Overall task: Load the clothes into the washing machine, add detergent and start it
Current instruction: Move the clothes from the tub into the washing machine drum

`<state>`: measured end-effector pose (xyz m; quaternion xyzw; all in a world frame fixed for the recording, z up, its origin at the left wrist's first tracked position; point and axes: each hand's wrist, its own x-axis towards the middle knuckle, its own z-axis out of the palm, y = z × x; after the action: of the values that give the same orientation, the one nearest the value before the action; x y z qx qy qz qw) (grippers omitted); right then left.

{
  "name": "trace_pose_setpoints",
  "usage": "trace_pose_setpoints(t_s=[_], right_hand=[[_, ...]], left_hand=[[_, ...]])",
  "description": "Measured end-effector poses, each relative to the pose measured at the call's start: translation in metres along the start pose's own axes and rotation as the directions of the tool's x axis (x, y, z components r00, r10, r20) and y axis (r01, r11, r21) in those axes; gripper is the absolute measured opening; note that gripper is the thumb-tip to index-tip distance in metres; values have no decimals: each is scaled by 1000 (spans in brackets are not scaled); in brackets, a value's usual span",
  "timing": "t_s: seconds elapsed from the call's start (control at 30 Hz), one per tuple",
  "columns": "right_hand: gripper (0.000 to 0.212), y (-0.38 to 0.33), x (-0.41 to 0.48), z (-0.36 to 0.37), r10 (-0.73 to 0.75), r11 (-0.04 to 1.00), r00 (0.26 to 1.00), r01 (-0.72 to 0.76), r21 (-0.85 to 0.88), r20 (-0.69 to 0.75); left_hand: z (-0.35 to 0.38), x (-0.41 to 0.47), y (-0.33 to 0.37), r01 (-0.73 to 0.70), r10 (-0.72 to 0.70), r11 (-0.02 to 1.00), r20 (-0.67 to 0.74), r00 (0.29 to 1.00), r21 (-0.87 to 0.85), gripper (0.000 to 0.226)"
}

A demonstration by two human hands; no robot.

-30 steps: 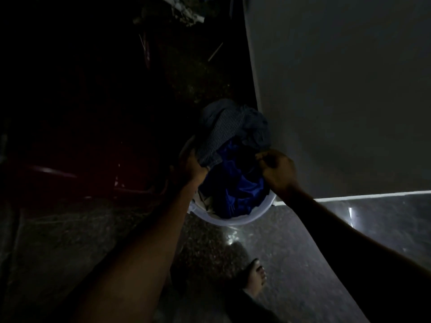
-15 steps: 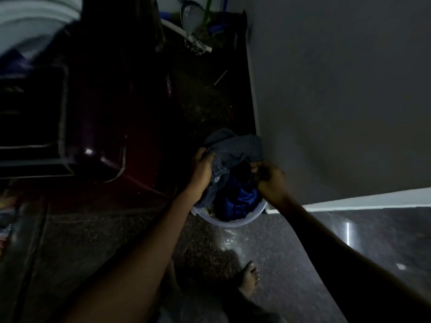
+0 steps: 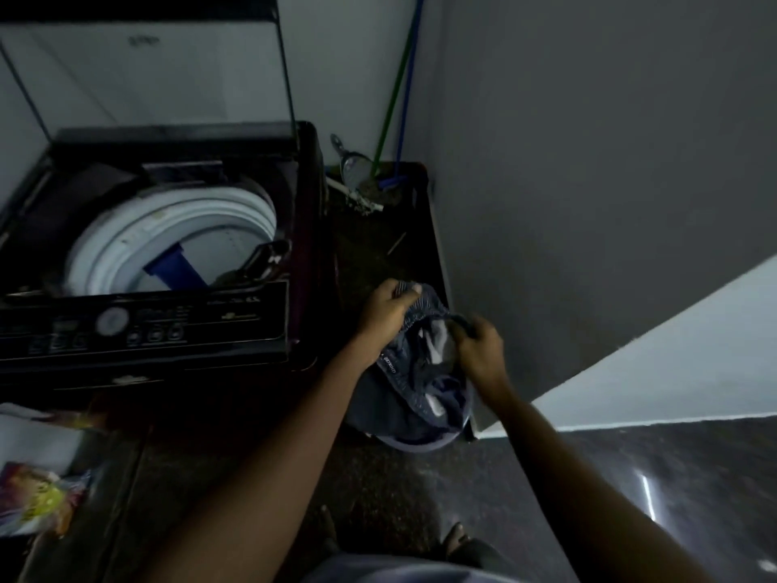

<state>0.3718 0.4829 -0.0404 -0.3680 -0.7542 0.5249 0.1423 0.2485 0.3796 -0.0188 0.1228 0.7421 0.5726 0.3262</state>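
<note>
Dim room, dark speckled floor (image 3: 260, 469) with a glossy patch at right, grey wall (image 3: 588, 162) beside a paler one. Top-loading washing machine (image 3: 159, 321) at left, lid raised, white drum (image 3: 176, 241) open with something blue inside. Green and blue broom handles (image 3: 397, 98) leaning in the far corner. Colourful packet (image 3: 38, 498) on the floor at lower left.

Compared with half a second ago: view swung up to take in the whole machine top; striped garment (image 3: 414, 363) lifted higher out of the pale laundry basket (image 3: 414, 443), blue cloth no longer showing.

Left hand (image 3: 384, 317) gripping the garment's upper edge, fingers curled over it. Right hand (image 3: 479, 351) pinching the opposite edge. Both forearms extended forward, garment stretched between, just above the basket.
</note>
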Motion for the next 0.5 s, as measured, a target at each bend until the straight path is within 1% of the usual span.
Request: trace_pose_setpoints(t_s=[0.07, 0.13, 0.17, 0.2, 0.23, 0.27, 0.3, 0.33, 0.4, 0.43, 0.47, 0.5], right_hand=[[19, -29, 6, -14, -50, 998, 996, 52, 28, -77], [23, -59, 11, -26, -53, 994, 992, 64, 92, -115], [24, -74, 12, -30, -61, 989, 991, 76, 124, -123], [25, -89, 13, -35, -67, 984, 988, 88, 153, -137], [26, -103, 13, -39, -75, 977, 986, 103, 188, -151], [29, -115, 13, -41, -72, 969, 984, 108, 223, -164], [31, -128, 12, -43, -64, 958, 983, 110, 265, -175], [32, -139, 11, -44, -49, 944, 982, 105, 313, -182], [33, -159, 10, -44, -25, 894, 984, 102, 436, -177], [37, -168, 10, -45, -16, 863, 987, 95, 496, -160], [42, -176, 9, -45, -19, 832, 990, 92, 547, -137], [48, -185, 8, -45, -31, 804, 992, 96, 587, -119]], left_hand=[[-8, -13, 9, -16, 17, 991, -3, 1000, 132, 72], [-16, -23, 11, -35, 24, 957, 43, 999, 287, 86], [-19, -24, 11, -66, 48, 922, 56, 997, 382, 90], [-21, -28, 12, -104, 86, 874, 60, 995, 475, 89], [-21, -32, 13, -129, 127, 833, 40, 991, 538, 81], [-19, -35, 14, -136, 164, 820, -1, 986, 557, 73], [-18, -37, 15, -138, 188, 834, -40, 981, 535, 69], [-15, -43, 18, -154, 208, 873, -66, 976, 462, 72], [-8, -51, 24, -228, 261, 940, -108, 959, 255, 94], [-4, -57, 27, -273, 299, 943, -130, 945, 189, 105], [-1, -60, 30, -315, 344, 932, -159, 926, 181, 114], [1, -61, 34, -358, 401, 906, -184, 897, 226, 119]])
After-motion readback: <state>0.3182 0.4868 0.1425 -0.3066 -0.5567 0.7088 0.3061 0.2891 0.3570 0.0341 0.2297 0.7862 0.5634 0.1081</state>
